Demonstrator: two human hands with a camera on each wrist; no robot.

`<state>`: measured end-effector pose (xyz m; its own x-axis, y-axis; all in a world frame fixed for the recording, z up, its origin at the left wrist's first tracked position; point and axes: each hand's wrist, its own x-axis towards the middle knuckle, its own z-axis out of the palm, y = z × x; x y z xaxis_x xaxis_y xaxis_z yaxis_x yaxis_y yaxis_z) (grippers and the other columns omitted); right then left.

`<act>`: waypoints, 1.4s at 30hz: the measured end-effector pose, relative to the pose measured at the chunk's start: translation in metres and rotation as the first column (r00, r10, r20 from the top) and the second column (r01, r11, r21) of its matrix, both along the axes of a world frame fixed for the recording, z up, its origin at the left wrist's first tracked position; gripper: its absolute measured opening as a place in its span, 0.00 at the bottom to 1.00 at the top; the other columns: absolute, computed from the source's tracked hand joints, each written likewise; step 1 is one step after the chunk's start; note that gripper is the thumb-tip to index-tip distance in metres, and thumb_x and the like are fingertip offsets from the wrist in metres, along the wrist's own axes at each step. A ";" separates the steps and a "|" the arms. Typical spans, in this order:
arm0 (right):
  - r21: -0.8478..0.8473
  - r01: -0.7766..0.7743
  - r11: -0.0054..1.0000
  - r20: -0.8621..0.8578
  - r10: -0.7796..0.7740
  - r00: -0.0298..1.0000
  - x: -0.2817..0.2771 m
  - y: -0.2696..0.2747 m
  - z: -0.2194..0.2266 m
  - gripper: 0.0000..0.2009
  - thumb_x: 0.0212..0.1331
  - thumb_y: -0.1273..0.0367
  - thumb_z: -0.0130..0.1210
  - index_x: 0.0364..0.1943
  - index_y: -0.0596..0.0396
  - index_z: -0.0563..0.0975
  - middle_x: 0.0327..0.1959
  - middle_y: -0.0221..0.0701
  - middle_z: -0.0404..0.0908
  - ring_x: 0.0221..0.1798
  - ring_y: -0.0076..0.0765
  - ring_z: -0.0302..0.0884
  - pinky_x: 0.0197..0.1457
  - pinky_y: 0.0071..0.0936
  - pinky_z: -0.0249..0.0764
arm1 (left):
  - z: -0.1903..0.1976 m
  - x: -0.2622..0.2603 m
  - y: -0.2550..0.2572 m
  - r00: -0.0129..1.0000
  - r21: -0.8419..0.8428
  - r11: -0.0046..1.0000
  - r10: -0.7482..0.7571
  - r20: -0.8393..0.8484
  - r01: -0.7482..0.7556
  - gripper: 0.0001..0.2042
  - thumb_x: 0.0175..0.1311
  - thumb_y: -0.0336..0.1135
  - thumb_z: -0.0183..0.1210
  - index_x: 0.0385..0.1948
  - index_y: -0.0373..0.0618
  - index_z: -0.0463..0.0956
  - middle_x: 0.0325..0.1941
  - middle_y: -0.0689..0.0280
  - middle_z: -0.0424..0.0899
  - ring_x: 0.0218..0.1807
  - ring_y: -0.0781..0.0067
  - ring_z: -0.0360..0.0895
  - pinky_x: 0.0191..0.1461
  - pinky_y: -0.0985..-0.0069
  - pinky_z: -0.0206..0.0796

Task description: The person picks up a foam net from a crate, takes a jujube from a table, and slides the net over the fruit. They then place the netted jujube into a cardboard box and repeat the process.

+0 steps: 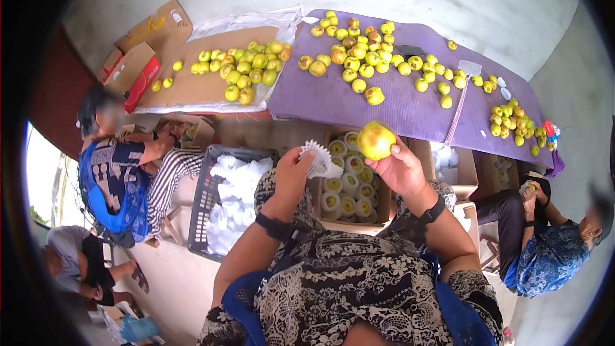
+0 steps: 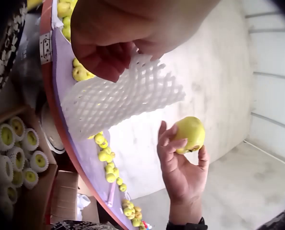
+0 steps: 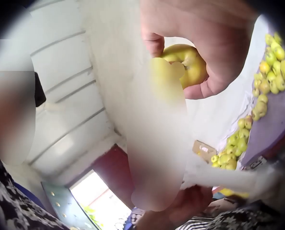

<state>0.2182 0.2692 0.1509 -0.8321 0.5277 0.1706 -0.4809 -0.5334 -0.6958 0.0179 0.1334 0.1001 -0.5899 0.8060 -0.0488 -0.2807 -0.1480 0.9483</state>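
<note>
Left grip (image 1: pixel 293 172) pinches foam net (image 1: pixel 322 161); right grip (image 1: pixel 402 170) holds 1 yellow-green fruit (image 1: pixel 375 140); packed carton (image 1: pixel 385 204) below.

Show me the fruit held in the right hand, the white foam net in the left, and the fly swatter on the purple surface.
Held fruit (image 1: pixel 376 140): head view, middle of its yellow-green skin.
Foam net (image 2: pixel 125 95): left wrist view, middle of its mesh.
Fly swatter (image 1: pixel 469 68): head view, its flat head.
</note>
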 end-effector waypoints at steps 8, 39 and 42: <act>0.163 0.051 0.985 0.088 -0.066 0.994 0.017 -0.030 0.016 0.35 0.52 0.71 0.59 0.66 0.55 0.59 0.62 0.34 0.68 0.63 0.37 0.68 0.65 0.37 0.66 | 0.006 0.024 -0.008 0.992 -0.012 1.000 0.018 -0.125 -0.019 0.10 0.64 0.34 0.59 0.39 0.36 0.78 0.32 0.68 0.81 0.31 0.85 0.74 0.36 0.84 0.67; 0.481 -0.301 0.823 0.515 0.013 0.857 0.021 -0.031 0.019 0.41 0.53 0.73 0.61 0.72 0.58 0.52 0.65 0.38 0.65 0.64 0.28 0.65 0.60 0.25 0.67 | 0.081 0.033 -0.014 0.738 -0.180 0.967 -0.253 -0.626 0.179 0.10 0.64 0.36 0.61 0.35 0.37 0.81 0.29 0.70 0.81 0.31 0.85 0.73 0.36 0.83 0.66; 0.585 -0.271 0.764 0.484 -0.060 0.873 0.021 -0.026 0.011 0.40 0.52 0.75 0.59 0.72 0.52 0.53 0.62 0.38 0.68 0.63 0.29 0.66 0.65 0.29 0.65 | 0.084 0.034 -0.012 0.769 -0.169 0.957 -0.291 -0.570 0.237 0.09 0.63 0.34 0.61 0.37 0.37 0.81 0.30 0.70 0.81 0.33 0.85 0.74 0.38 0.83 0.67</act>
<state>0.2392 0.2436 0.1618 -0.9389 0.3439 0.0171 0.0067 0.0678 -0.9977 0.0523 0.1216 0.1841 -0.2917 0.9429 0.1609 0.3128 -0.0649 0.9476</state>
